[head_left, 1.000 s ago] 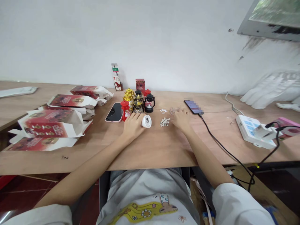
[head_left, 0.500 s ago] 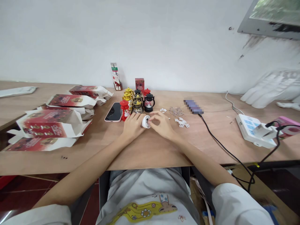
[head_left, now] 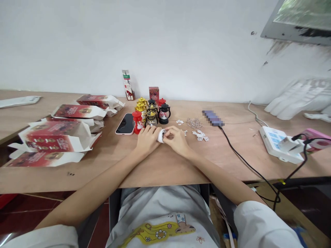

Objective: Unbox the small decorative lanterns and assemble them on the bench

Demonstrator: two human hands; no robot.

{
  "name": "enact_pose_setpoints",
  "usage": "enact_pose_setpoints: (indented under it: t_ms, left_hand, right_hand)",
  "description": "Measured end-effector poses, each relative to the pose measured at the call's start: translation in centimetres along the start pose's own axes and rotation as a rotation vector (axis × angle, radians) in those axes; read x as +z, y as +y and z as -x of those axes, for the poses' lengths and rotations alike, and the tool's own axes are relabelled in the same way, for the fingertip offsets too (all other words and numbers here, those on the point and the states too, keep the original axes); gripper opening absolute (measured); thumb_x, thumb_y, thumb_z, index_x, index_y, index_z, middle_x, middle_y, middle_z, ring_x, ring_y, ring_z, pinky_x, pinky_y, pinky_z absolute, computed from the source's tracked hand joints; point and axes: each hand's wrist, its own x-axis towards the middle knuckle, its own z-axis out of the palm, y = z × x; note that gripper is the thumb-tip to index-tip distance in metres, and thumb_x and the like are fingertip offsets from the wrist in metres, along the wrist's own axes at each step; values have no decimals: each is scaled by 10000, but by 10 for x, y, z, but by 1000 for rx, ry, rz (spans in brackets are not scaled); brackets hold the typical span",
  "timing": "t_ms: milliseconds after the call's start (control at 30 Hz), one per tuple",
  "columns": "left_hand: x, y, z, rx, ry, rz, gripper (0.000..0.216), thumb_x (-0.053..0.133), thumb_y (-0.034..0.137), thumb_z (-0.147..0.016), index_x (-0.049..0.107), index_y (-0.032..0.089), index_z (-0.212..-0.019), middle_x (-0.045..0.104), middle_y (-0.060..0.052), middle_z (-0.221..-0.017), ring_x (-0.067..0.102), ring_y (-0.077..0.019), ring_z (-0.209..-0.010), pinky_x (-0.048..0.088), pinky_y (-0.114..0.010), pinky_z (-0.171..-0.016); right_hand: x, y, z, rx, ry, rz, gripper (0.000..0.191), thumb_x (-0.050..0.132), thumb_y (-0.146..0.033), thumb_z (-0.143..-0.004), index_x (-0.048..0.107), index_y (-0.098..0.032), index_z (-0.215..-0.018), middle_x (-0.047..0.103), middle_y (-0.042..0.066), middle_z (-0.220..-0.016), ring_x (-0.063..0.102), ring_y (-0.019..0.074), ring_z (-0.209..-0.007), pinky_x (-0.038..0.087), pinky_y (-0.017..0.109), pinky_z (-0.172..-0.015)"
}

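- A flat white packet (head_left: pixel 19 101) lies by the back edge, far left.
- Red and white paper boxes (head_left: pixel 55 137) lie in a row from near the front edge to near the back edge.
- A phone with a black screen (head_left: pixel 125 124) lies just beside the little lanterns (head_left: pixel 151 116), which are red, gold and black.
- A small red box (head_left: pixel 154 93) stands behind them, near the back edge.
- The left hand (head_left: pixel 148 140) has its fingers wrapped around a white round cap (head_left: pixel 160 136), about midway between the front and back edges of the surface (head_left: pixel 165 168).
- The right hand (head_left: pixel 178 141) has its fingers close together at the cap's open end; I cannot tell if they hold anything small.
- Thin metal bits (head_left: pixel 194 123) and little white pieces (head_left: pixel 200 135) lie near that hand.
- A white power strip (head_left: pixel 280 144) sits far right, nearer the front edge.
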Motion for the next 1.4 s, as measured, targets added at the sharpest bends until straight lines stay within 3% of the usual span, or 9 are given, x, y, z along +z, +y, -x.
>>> enact_pose_setpoints:
  t_ms: [167, 567, 867, 1000, 1100, 1267, 1400]
  left_hand:
    - [1, 2, 1, 13, 0, -20, 225, 536, 358, -872, 618, 192, -1000, 675, -78, -927, 559, -258, -885, 365, -360, -701]
    - [-1, 2, 0, -19, 5, -10, 228, 566, 373, -850, 622, 191, -976, 674, -71, -918, 568, -251, -873, 383, -346, -701]
    - [0, 0, -2, -71, -6, -22, 225, 554, 347, -851, 621, 195, -1003, 684, -73, -964, 579, -263, -916, 398, -356, -721]
    - [-3, 0, -4, -104, -41, -3, 223, 541, 350, -856, 620, 196, -997, 679, -84, -977, 579, -269, -936, 408, -361, -738]
    - [-4, -2, -4, -124, -57, 13, 242, 554, 357, -843, 616, 194, -1011, 674, -92, -994, 576, -277, -952, 417, -370, -757]
    - [-4, -5, -3, -146, -57, 5, 245, 580, 312, -814, 608, 194, -1027, 672, -93, -994, 574, -281, -958, 425, -373, -763]
    - [-3, -8, -2, -135, -23, 6, 241, 581, 287, -805, 604, 189, -1024, 670, -97, -1002, 575, -280, -949, 426, -373, -753]
  right_hand:
    - [0, -1, 0, 48, 2, -2, 97, 640, -106, -639, 605, -180, -589, 647, 41, -929, 632, 161, -799, 524, 304, -732]
    - [0, 1, 0, 6, 60, -25, 142, 611, -83, -620, 524, -191, -588, 630, 16, -825, 608, 137, -758, 520, 250, -660]
    - [5, 8, 0, 2, 21, -36, 67, 545, -154, -741, 591, -197, -717, 651, 28, -861, 619, 147, -803, 521, 291, -755]
    - [2, 9, 0, 45, 47, 39, 79, 519, -214, -802, 588, -185, -775, 651, 30, -824, 610, 140, -733, 494, 277, -711]
    - [-1, 9, 4, -59, 23, 251, 93, 500, -222, -823, 572, -185, -777, 632, 29, -799, 572, 148, -715, 452, 278, -685]
    - [1, 6, 16, -406, -187, 771, 102, 498, -201, -811, 589, -155, -806, 624, 101, -845, 509, 229, -848, 379, 353, -751]
    - [4, 7, 18, -558, -355, 926, 184, 469, -242, -870, 619, -142, -832, 626, 121, -872, 482, 241, -866, 346, 370, -759]
